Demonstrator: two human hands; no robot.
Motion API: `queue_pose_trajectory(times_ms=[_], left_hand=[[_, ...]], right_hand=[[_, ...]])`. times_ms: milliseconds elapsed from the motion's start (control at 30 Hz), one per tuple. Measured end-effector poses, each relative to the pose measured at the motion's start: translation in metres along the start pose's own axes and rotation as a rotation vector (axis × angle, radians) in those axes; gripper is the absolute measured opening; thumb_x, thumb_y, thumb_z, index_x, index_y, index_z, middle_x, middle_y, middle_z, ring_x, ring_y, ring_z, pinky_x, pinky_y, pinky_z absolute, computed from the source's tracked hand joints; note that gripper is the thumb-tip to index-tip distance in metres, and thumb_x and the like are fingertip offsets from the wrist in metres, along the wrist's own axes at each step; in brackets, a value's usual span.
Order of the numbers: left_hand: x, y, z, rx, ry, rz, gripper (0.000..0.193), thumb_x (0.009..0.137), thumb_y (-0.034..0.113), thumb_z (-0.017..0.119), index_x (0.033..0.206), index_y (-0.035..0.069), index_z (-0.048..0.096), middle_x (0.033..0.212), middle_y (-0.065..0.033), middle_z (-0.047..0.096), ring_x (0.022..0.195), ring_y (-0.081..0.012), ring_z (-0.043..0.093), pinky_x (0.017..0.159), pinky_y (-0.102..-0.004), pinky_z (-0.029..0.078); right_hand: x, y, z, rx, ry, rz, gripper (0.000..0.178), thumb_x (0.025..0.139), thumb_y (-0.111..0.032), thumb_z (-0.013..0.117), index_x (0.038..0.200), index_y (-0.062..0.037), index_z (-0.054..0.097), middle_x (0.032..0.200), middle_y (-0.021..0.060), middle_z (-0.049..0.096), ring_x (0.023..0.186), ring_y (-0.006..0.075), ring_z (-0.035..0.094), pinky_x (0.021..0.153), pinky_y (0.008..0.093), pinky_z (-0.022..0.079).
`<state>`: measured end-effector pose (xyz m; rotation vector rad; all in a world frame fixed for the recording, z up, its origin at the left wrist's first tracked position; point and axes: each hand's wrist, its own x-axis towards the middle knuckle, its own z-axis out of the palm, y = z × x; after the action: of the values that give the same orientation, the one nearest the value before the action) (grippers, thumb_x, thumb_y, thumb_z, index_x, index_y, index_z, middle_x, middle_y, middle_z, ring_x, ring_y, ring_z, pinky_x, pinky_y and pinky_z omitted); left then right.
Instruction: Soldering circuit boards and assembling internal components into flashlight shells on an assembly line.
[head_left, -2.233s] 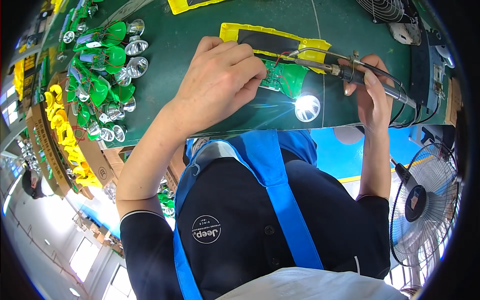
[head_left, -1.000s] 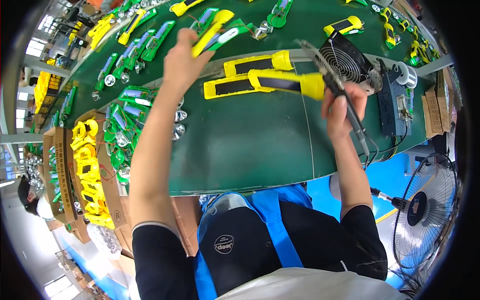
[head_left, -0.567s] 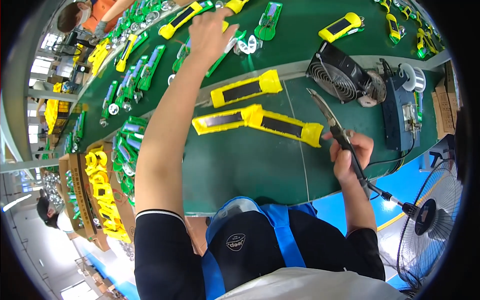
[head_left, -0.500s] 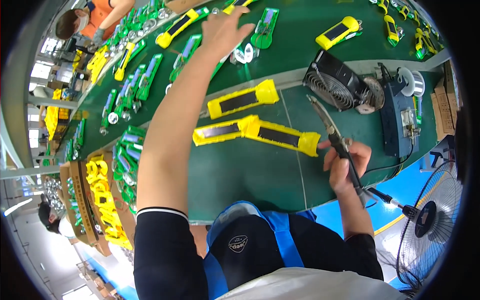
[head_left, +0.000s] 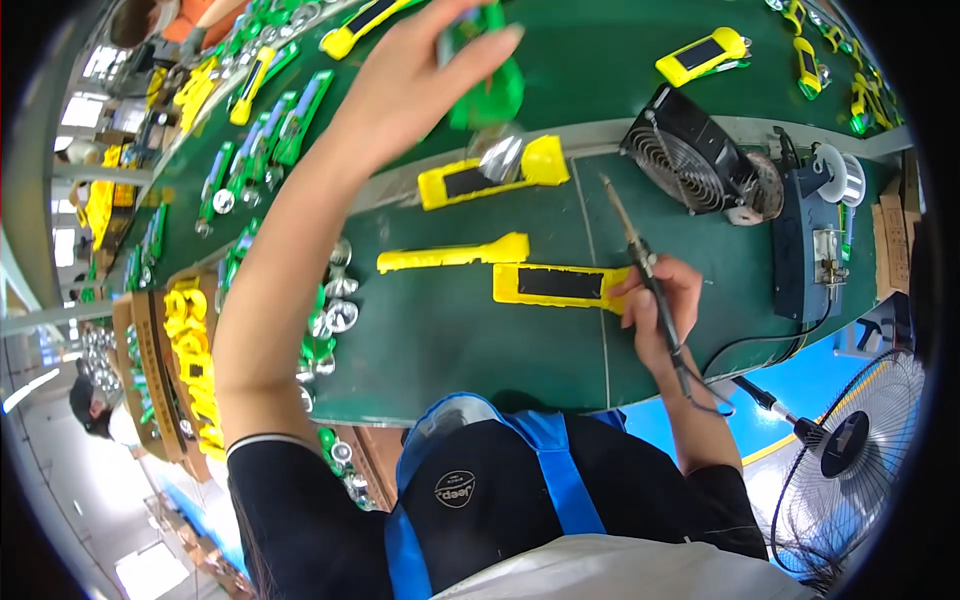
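Observation:
My left hand [head_left: 415,85], slightly blurred, is closed around a green flashlight housing [head_left: 490,95] over the far side of the bench. Below it hangs a silver reflector [head_left: 500,155], in front of a yellow casing [head_left: 450,187] with a dark panel. My right hand [head_left: 665,305] grips a soldering iron [head_left: 645,262], its tip pointing up and to the left. Fingers of that hand also touch the right end of a nearer yellow casing [head_left: 550,287], which has a dark panel. Another yellow casing [head_left: 450,255] lies on its side just left of it.
Beyond the casings stand a black blower fan [head_left: 675,155] and a solder wire spool [head_left: 838,175] on a dark blue station [head_left: 800,240]. Several green housings [head_left: 300,120] lie at the left. A yellow-and-green flashlight [head_left: 705,55] lies far right. A floor fan [head_left: 850,445] stands beside the bench.
My left hand now holds a green housing, raised off the far bench. The two nearer yellow casings have shifted, one tipped onto its side. My right hand's fingers now touch the other.

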<state>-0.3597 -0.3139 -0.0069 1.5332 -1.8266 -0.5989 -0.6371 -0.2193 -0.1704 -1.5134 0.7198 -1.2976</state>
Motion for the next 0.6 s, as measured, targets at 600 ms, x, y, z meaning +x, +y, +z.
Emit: queue_pose_trajectory(times_ms=[600], left_hand=[[-0.233, 0.017, 0.084, -0.695, -0.234, -0.525, 0.063, 0.083, 0.007, 0.061, 0.137, 0.001, 0.030, 0.083, -0.0133, 0.060, 0.074, -0.0206, 0.062, 0.067, -0.0310, 0.050]], right_hand=[[0.014, -0.128, -0.043, -0.865, -0.175, -0.535, 0.037, 0.075, -0.016, 0.073, 0.104, -0.0016, 0.055, 0.105, 0.0175, 0.057, 0.098, 0.0275, 0.055, 0.085, 0.0351, 0.044]])
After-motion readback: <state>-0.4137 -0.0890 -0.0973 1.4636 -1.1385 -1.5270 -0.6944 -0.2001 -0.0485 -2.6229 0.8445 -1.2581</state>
